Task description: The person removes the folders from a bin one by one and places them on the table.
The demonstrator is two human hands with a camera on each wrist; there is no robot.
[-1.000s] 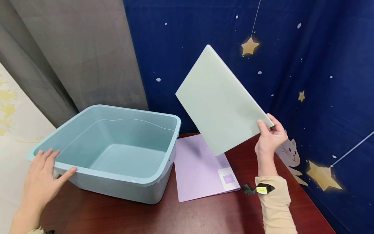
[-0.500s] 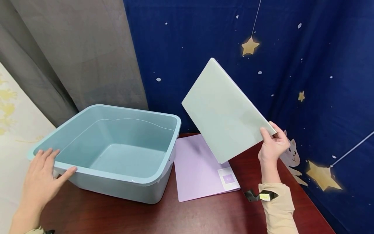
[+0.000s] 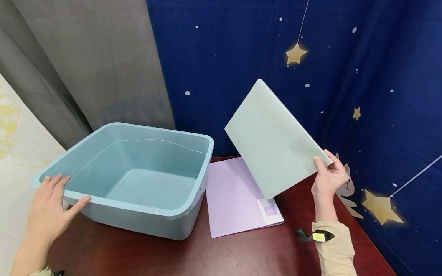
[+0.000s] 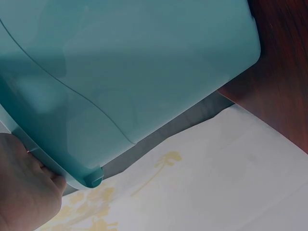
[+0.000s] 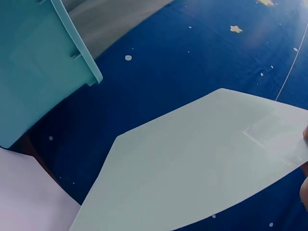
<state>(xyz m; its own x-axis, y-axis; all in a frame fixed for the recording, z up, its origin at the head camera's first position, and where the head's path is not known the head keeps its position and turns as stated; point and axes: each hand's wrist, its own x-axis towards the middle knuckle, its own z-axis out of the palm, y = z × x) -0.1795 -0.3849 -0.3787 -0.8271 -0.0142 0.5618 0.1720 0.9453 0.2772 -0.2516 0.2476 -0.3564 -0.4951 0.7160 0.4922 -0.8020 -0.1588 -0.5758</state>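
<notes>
My right hand [image 3: 328,178] pinches a pale green file folder [image 3: 277,140] by its lower right corner, thumb on the near face. The folder hangs tilted in the air; in the right wrist view a clear pocket [image 5: 276,139] shows near the fingers. Below and partly behind it, a lilac file folder [image 3: 231,203] with a white label [image 3: 270,211] lies flat on the table. My left hand [image 3: 48,212] holds the near left rim of a blue-green plastic tub [image 3: 138,209], fingers over the edge and thumb along its front. Nothing lies in the tub's visible inside.
The dark red wooden table [image 3: 224,257] bears the tub and lilac folder, which lie side by side. A navy star-patterned curtain [image 3: 235,34] hangs behind and to the right, a grey curtain [image 3: 103,57] at the back left. White cloth [image 3: 20,161] hangs at far left.
My right hand has moved down and to the right with the pale green folder, lowering it toward the lilac one. The left hand, tub and lilac folder have stayed put.
</notes>
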